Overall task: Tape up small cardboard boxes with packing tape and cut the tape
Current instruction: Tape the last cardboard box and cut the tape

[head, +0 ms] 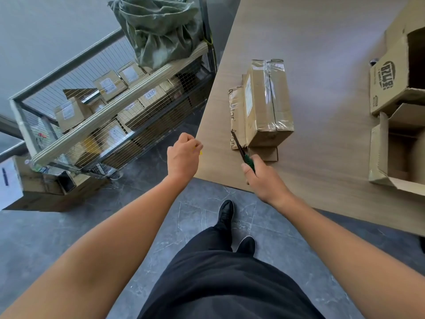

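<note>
The small brown cardboard box [264,107] lay on the pale wood-grain worktop [322,65], near its corner. It rested partly on a flat piece of brown cardboard [236,104]. A band of clear glossy packing tape [269,93] ran along its top seam and down over both ends.

The fingers of my right hand [264,180] were wrapped round the handle of the green-handled scissors [241,150]. The dark blades pointed away from me, and their tips reached the near edge of the flat cardboard, just beside the box.

My left hand [182,155] hung out past the worktop edge, over the floor, fingers curled in. A sliver of yellow showed at its far side, but I could not tell whether I held anything.

I judged the box light and fairly stiff, though its walls would give under a hard squeeze. The taped strip looked slick, so I would have gripped it by the bare cardboard on the long sides, palm across the top and clear of the tape. The scissors wanted a firm hold at the handle, tips away from my other hand.
</note>
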`<state>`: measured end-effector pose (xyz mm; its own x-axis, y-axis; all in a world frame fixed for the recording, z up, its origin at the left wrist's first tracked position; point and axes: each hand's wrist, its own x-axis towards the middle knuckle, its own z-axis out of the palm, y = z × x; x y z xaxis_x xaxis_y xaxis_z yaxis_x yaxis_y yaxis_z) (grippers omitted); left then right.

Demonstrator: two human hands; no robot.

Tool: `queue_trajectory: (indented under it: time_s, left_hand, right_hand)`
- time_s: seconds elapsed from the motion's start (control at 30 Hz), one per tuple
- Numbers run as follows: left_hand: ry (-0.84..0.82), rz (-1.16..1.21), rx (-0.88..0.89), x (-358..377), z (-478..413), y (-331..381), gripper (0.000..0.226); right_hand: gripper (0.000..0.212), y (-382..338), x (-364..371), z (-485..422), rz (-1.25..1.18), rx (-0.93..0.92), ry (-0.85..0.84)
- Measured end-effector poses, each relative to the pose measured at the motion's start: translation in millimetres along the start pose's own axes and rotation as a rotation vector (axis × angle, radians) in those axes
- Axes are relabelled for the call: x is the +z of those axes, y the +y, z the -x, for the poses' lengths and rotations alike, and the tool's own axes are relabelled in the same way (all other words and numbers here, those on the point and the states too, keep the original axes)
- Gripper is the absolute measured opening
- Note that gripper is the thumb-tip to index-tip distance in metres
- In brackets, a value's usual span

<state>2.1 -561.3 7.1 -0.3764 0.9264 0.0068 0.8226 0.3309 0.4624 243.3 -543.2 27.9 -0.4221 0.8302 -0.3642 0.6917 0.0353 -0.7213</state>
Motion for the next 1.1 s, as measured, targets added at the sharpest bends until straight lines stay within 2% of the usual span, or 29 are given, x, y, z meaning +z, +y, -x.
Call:
queue_trajectory:
  time_s: [0.1, 0.23, 0.3, 0.4, 0.47, 0.57, 0.63, 0.77, 0.87, 1.0, 1.1]
  left_hand:
    - [0.016, -0.043, 0.007, 7.7, 3.4, -6.8, 0.024]
    - [-0.034, -0.069, -0.02, 31.0, 2.8, -16.5, 0.024]
    - [-0.048, -0.02, -0.028, 46.1, -0.9, -15.2, 0.022]
    - [-0.203, 0.155, -0.027, 68.1, -0.6, -12.8, 0.02]
    - [-0.221, 0.154, 0.027, 77.4, 6.0, -19.5, 0.018]
    - [-0.129, 0.164, 0.25, 84.8, 7.8, -37.2, 0.011]
    - [-0.15, 0.179, 0.334, 89.1, 3.2, -43.9, 0.013]
    - [-0.285, 0.27, 0.178, 87.6, -3.8, -42.6, 0.03]
    - [-0.392, 0.373, 0.157, 76.7, -11.2, -41.0, 0.042]
    - [-0.511, 0.422, 0.175, 65.0, -19.1, -49.8, 0.042]
    - [-0.578, 0.409, 0.182, 61.5, -22.5, -57.6, 0.038]
  right_hand:
    - [0.032, 2.3, 18.9, -5.0, -0.14, 0.05, 0.003]
    - [0.022, 9.5, 44.2, -27.2, -0.113, 0.128, 0.002]
    - [0.029, 15.1, 56.1, -41.3, -0.006, 0.135, 0.026]
    - [0.047, 21.6, 75.1, -59.5, 0.113, 0.167, 0.075]
    - [0.056, 26.6, 87.6, -68.7, 0.156, 0.187, 0.117]
    - [0.06, 37.0, 105.5, -78.8, 0.279, 0.161, 0.188]
    - [0.061, 41.0, 115.4, -82.6, 0.387, 0.117, 0.242]
    - [0.064, 35.9, 124.3, -82.8, 0.479, 0.173, 0.303]
    - [0.067, 27.4, 116.6, -76.4, 0.518, 0.225, 0.296]
    - [0.066, 22.1, 92.4, -55.7, 0.51, 0.181, 0.291]
    - [0.062, 23.6, 72.0, -34.2, 0.501, 0.145, 0.35]
